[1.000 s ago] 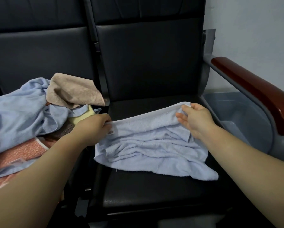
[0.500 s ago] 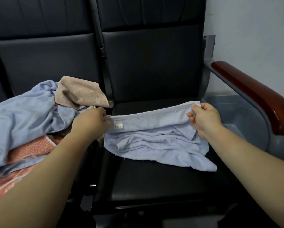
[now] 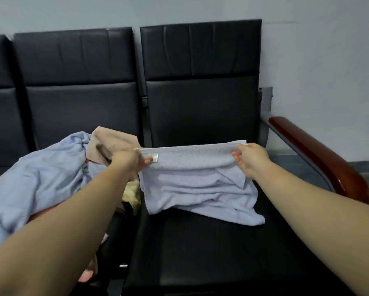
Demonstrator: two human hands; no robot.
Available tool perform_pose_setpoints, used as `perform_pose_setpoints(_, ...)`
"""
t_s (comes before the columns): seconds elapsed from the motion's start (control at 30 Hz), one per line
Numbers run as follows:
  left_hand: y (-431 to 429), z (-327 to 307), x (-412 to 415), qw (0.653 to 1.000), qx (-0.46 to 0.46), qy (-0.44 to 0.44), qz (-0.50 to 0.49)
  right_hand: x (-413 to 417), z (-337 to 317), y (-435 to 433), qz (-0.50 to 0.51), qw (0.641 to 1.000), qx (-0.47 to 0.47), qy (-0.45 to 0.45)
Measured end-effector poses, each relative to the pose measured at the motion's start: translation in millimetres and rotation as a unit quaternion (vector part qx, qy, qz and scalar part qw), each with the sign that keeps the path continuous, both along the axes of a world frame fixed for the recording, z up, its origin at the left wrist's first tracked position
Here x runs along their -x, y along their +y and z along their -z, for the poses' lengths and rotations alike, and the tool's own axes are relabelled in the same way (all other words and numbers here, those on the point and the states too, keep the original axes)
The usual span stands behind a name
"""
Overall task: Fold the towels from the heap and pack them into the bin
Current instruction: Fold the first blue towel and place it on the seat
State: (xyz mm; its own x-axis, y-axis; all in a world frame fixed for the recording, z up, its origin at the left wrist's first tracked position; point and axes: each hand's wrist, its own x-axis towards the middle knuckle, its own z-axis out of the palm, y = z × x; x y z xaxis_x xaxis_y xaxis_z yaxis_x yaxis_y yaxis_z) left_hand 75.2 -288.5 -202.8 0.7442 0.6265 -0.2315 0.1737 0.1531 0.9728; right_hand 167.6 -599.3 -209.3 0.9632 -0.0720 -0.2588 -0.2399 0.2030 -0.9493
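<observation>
Towel [image 3: 196, 184] edge higher, taut between fingers [image 3: 236, 156]

Dim, flat indoor light; soft shadows; slight overall blur; wide-angle bending toward the edges.

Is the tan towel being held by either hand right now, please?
No, both the left hand and right hand pinch the light blue towel, while the tan towel lies on the heap.

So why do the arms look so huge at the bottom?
Head view: the wide-angle lens stretches things near the edges, so the forearms balloon; mid-frame, the left hand and right hand pinching the blue towel look normal-sized; light is dim and soft, detail slightly smeared.
</observation>
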Motion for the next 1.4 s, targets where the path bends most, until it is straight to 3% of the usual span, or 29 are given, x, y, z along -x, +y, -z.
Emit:
perform_pose_setpoints(0.1,0,-48,-23,0.995,0.043,-0.09,-0.024,-23,-48,5,0.014,0.998,-0.024,-0.065)
perform_pose_setpoints(0.27,5,-104,-34,0.978,-0.087,-0.189,-0.024,-43,-105,-9,0.03,0.987,-0.028,-0.158)
perform_pose_setpoints(0.37,4,-102,-20,0.961,-0.224,-0.159,-0.024,-38,-91,-24,0.031,0.982,0.017,-0.184)
perform_pose_setpoints(0.47,-1,-72,5,0.932,-0.351,-0.094,0.002,-18,-49,-36,0.036,0.97,0.163,-0.177)
perform_pose_setpoints(0.53,-2,-35,18,0.918,-0.39,-0.052,0.049,4,-11,-44,0.011,0.954,0.257,-0.157)
perform_pose_setpoints(0.73,1,72,45,0.912,-0.387,0.058,0.125,47,65,-53,-0.142,0.892,0.422,-0.072)
perform_pose_setpoints(0.9,2,73,57,0.898,-0.396,0.106,0.16,49,71,-58,-0.214,0.861,0.461,0.004)
perform_pose_setpoints(1.0,11,66,65,0.859,-0.407,0.199,0.238,56,64,-65,-0.258,0.858,0.432,0.106)
perform_pose_setpoints(1.07,12,64,70,0.856,-0.373,0.237,0.267,57,62,-68,-0.271,0.848,0.434,0.135)
perform_pose_setpoints(1.27,5,75,71,0.921,-0.287,0.177,0.195,53,71,-68,-0.23,0.89,0.372,0.13)
perform_pose_setpoints(1.4,2,84,61,0.914,-0.341,0.145,0.164,44,75,-66,-0.179,0.909,0.357,0.116)
